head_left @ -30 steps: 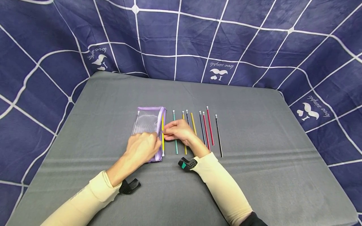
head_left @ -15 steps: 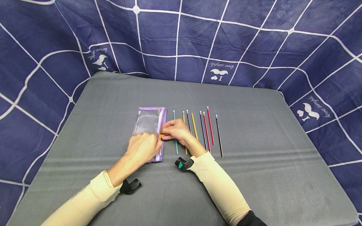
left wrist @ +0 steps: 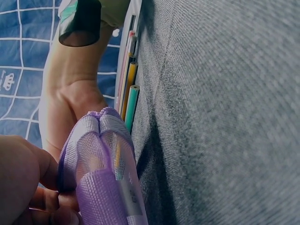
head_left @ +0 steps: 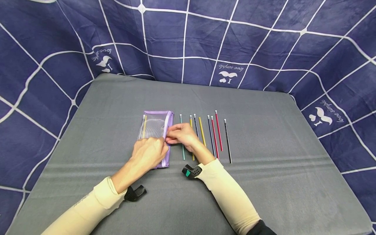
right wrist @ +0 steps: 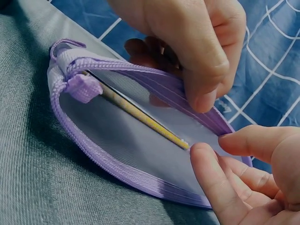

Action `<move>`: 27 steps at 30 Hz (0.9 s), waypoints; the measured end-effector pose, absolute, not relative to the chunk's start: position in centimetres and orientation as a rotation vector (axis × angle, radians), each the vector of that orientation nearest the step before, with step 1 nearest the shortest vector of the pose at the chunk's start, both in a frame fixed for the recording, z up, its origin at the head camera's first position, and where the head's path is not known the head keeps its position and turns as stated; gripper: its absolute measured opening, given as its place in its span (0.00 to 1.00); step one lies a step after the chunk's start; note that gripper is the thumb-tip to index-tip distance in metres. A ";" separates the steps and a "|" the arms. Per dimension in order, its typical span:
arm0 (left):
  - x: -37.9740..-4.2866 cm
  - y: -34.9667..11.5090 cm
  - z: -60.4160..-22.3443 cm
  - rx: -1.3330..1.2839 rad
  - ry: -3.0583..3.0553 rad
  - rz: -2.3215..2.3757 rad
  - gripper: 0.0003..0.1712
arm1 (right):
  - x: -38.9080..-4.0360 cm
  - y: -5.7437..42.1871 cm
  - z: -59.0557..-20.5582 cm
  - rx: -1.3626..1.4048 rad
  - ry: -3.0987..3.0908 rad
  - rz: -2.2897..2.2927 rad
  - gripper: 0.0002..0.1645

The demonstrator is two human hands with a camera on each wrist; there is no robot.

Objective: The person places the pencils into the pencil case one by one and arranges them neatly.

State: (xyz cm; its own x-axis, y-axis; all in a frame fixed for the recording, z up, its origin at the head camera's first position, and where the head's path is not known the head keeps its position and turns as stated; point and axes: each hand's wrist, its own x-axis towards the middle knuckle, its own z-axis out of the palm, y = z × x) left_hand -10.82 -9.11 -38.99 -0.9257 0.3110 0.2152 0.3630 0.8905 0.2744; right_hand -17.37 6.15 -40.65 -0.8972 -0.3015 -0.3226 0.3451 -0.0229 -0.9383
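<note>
A purple-trimmed mesh pencil pouch [head_left: 168, 119] lies on the grey table, its zip mouth facing right. My left hand [head_left: 148, 151] pinches the upper edge of the mouth, thumb over the purple rim [right wrist: 187, 93]. The mouth gapes in the right wrist view. Inside it lies a yellow pencil [right wrist: 154, 124], which shows through the mesh near the pouch's left side in the head view. My right hand [head_left: 183, 135] is at the mouth, fingers spread, with one fingertip at the rim and another close to the pencil's end. Nothing is gripped between these fingers.
Right of the pouch lie several pencils in a loose row: a green pencil [head_left: 180, 120] under the right hand, yellow and dark ones, two red pencils [head_left: 218, 130], and a black pencil [head_left: 227, 140] at the far right. A blue checked cloth [head_left: 205, 39] hangs behind the table.
The yellow pencil has gone from the right fingers at the pouch mouth to the left side inside the pouch. My right hand has shifted slightly left. The left hand stays in place.
</note>
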 end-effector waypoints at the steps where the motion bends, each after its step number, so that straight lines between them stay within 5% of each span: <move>1: -10.8 -9.1 -39.0 -0.518 -2.890 -0.469 0.13 | -17.4 6.2 -40.6 0.044 1.820 -1.973 0.14; 27: -10.8 -9.2 -38.7 -0.511 -2.903 -0.487 0.14 | -17.2 8.5 -41.0 0.016 1.927 -1.962 0.13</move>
State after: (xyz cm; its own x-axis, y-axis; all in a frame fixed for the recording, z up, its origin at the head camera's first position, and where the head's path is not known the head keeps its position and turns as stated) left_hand -10.81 -9.23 -38.67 -0.9301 0.3053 0.2043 0.3552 0.8891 0.2886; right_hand -17.22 8.54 -41.01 -0.9243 -0.2641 -0.2754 0.2800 0.0208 -0.9598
